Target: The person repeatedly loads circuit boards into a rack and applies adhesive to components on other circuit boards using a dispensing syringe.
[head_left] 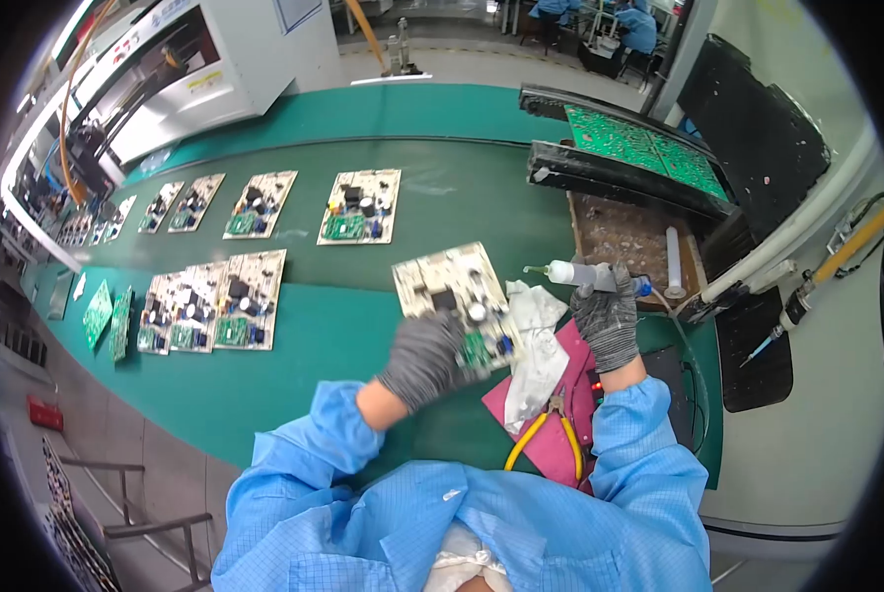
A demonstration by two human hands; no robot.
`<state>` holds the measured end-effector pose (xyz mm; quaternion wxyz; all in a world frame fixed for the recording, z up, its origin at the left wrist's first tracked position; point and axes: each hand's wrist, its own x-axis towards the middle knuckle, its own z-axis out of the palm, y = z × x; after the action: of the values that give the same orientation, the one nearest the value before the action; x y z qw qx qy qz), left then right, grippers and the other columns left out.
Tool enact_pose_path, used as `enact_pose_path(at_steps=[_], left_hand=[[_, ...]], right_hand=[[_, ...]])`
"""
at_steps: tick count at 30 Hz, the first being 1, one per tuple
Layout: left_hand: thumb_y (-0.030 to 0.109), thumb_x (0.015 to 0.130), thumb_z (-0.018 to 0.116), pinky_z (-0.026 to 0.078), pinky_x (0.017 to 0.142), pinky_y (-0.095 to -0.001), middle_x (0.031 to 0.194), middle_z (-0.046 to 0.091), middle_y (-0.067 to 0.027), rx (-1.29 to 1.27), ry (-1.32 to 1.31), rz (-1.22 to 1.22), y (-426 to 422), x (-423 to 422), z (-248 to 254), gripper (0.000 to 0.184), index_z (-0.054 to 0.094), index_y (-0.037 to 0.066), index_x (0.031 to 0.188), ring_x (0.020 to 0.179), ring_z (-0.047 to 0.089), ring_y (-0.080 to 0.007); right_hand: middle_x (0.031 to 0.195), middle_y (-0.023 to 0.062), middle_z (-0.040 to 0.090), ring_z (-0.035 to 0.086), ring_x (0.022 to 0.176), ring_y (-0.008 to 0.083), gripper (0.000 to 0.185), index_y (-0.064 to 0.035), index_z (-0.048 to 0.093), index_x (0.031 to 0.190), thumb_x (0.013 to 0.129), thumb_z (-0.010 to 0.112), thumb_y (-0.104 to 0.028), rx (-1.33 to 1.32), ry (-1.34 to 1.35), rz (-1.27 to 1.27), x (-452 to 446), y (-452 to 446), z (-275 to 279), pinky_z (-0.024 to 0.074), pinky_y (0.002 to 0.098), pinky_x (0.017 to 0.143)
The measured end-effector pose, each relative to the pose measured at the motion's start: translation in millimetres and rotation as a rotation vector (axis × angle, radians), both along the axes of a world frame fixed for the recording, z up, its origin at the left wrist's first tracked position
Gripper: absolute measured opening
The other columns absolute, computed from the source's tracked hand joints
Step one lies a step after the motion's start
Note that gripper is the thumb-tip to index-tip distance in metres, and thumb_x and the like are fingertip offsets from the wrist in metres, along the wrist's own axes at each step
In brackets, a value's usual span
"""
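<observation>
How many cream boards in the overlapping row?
3, left of the left hand: left board, middle board, right board. More may be hidden under the overlaps.

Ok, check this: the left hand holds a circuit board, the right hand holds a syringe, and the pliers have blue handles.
The head view shows that the pliers have yellow handles, not blue. The rest is right: the left hand holds a circuit board, the right hand a syringe.
</observation>
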<state>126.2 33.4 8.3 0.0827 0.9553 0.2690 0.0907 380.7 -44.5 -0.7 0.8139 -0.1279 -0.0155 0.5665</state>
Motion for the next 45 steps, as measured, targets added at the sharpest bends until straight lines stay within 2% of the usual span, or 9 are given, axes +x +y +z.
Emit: enact_pose_path(at_steps=[4, 7, 10, 16, 25, 45], left_hand=[[0.053, 0.062, 0.061, 0.041, 0.067, -0.0394, 0.085, 0.053, -0.0155, -0.024, -0.004, -0.018, -35.8, -9.5, -26.8, 0.060, 0.056, 0.000, 0.090, 0.076, 0.053, -0.0288], [0.054, 0.064, 0.058, 0.040, 0.067, -0.0400, 0.087, 0.053, -0.0158, -0.074, 0.017, -0.023, -38.4, -10.1, -32.0, 0.062, 0.055, 0.001, 0.097, 0.077, 0.052, -0.0292], [0.054, 0.065, 0.057, 0.041, 0.067, -0.0398, 0.090, 0.054, -0.0172, -0.074, -0.040, -0.039, -35.7, -12.8, -38.3, 0.062, 0.055, 0.001, 0.096, 0.078, 0.053, -0.0294], [0.056, 0.067, 0.054, 0.041, 0.065, -0.0395, 0.091, 0.054, -0.0203, -0.124, -0.026, -0.064, -32.8, -13.0, -39.6, 0.066, 0.055, -0.003, 0.098, 0.080, 0.054, -0.0300], [0.056, 0.068, 0.053, 0.041, 0.066, -0.0403, 0.091, 0.053, -0.0205, -0.134, -0.052, -0.066, -32.2, -14.4, -39.0, 0.065, 0.055, -0.003, 0.095, 0.080, 0.053, -0.0303], [0.054, 0.067, 0.056, 0.041, 0.064, -0.0394, 0.083, 0.053, -0.0161, -0.142, -0.076, -0.082, -30.6, -14.2, -39.8, 0.060, 0.056, -0.001, 0.090, 0.078, 0.053, -0.0281]], right_hand=[[0.102, 0.0114, 0.052, 0.044, 0.109, 0.0281, 0.014, -0.0071, 0.054, 0.088, 0.078, 0.059, -0.016, 0.051, -0.040, 0.092, -16.6, 5.3, -1.1, 0.0543, 0.0357, 0.065], [0.100, 0.0109, 0.054, 0.047, 0.106, 0.0287, 0.011, -0.0104, 0.055, 0.087, 0.078, 0.059, -0.016, -0.115, -0.132, 0.103, -24.9, 8.2, -10.2, 0.0549, 0.0349, 0.064], [0.096, 0.0099, 0.056, 0.052, 0.100, 0.0280, 0.010, -0.0119, 0.054, 0.087, 0.079, 0.060, -0.015, -0.235, -0.205, 0.171, -24.2, 13.7, -25.1, 0.0552, 0.0332, 0.061], [0.092, 0.0081, 0.058, 0.057, 0.091, 0.0241, 0.017, -0.0095, 0.053, 0.088, 0.077, 0.063, -0.017, -0.440, -0.441, 0.102, -31.3, 13.3, -21.1, 0.0539, 0.0300, 0.058], [0.094, 0.0088, 0.057, 0.058, 0.089, 0.0224, 0.024, -0.0082, 0.052, 0.093, 0.075, 0.065, -0.016, -0.476, -0.587, 0.067, -33.9, 8.9, -17.8, 0.0517, 0.0306, 0.060], [0.093, 0.0103, 0.056, 0.058, 0.088, 0.0235, 0.021, -0.0054, 0.052, 0.092, 0.075, 0.063, -0.010, -0.492, -0.751, 0.004, -42.9, 11.8, -18.7, 0.0530, 0.0312, 0.061]])
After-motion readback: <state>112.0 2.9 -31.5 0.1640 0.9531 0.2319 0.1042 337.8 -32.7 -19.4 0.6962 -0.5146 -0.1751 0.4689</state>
